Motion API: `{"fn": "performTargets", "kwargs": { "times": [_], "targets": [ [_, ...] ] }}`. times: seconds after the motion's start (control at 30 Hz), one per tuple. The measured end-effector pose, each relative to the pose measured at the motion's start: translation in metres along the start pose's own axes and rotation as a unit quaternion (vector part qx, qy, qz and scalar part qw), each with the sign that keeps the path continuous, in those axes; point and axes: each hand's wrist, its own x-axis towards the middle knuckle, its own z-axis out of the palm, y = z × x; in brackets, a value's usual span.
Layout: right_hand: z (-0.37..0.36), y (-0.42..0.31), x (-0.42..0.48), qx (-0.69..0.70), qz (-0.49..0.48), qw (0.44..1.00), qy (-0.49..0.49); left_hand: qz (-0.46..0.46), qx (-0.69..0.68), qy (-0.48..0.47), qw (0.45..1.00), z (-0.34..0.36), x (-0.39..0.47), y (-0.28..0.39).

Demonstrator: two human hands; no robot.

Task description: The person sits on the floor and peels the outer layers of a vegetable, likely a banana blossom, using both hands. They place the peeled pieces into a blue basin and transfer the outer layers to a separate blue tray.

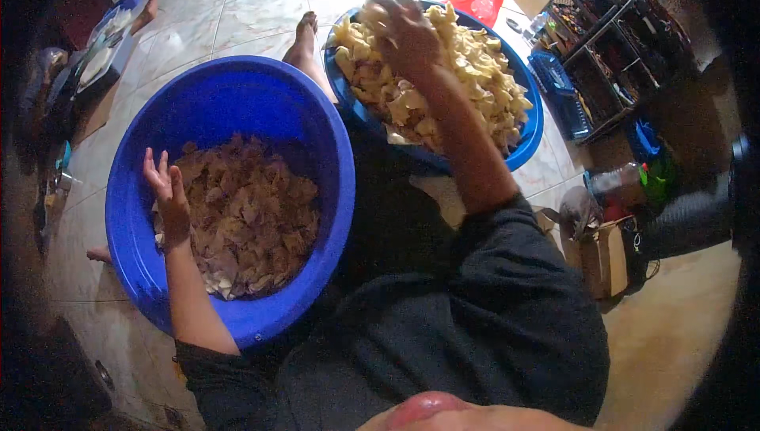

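Note:
A deep blue plastic tub [346, 193] stands on the left, partly filled with brownish, shaded chip-like pieces [252, 217]. My left hand [168, 187] is raised over its left side, fingers apart and nothing in it. To the right, a second blue tub [537, 128] is heaped with pale yellow, curled chip-like pieces [481, 69], some with purplish-brown parts. Over the far left part of this heap is my right hand [409, 33]. That hand is blurred and its fingertips point away, so whether it grips any pieces cannot be told.
A red plastic bag [480, 6] lies behind the right tub. Farther right are a black crate rack [617, 57], a clear bottle [617, 178] and a cardboard box [605, 259]. My bare foot [306, 30] rests between the tubs on floor tiles [255, 6].

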Motion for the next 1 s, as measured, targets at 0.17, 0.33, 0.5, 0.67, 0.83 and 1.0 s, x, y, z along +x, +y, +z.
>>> {"fn": "performTargets", "kwargs": {
  "times": [0.17, 0.33, 0.5, 0.67, 0.83, 1.0],
  "targets": [
    [0.017, 0.049, -0.062, -0.15, 0.094, 0.951, -0.252, 0.031, 0.053, -0.042, 0.997, 0.004, -0.004, -0.009],
    [0.055, 0.099, -0.063, -0.12, -0.009, 0.945, -0.303, 0.07, 0.142, -0.026, 0.987, -0.019, -0.01, -0.055],
    [0.056, 0.181, -0.054, -0.244, -0.271, 0.913, -0.185, 0.148, 0.259, 0.013, 0.954, -0.037, -0.002, -0.064],
    [0.046, 0.202, -0.015, -0.304, -0.123, 0.919, -0.218, 0.043, 0.198, 0.067, 0.977, -0.061, -0.005, -0.092],
    [0.014, 0.228, -0.016, -0.16, 0.198, 0.952, -0.169, 0.067, 0.217, 0.006, 0.974, -0.047, -0.004, -0.088],
    [-0.015, 0.299, -0.06, -0.221, 0.299, 0.898, -0.236, 0.08, 0.265, -0.026, 0.961, -0.051, -0.003, -0.093]
  ]
}}
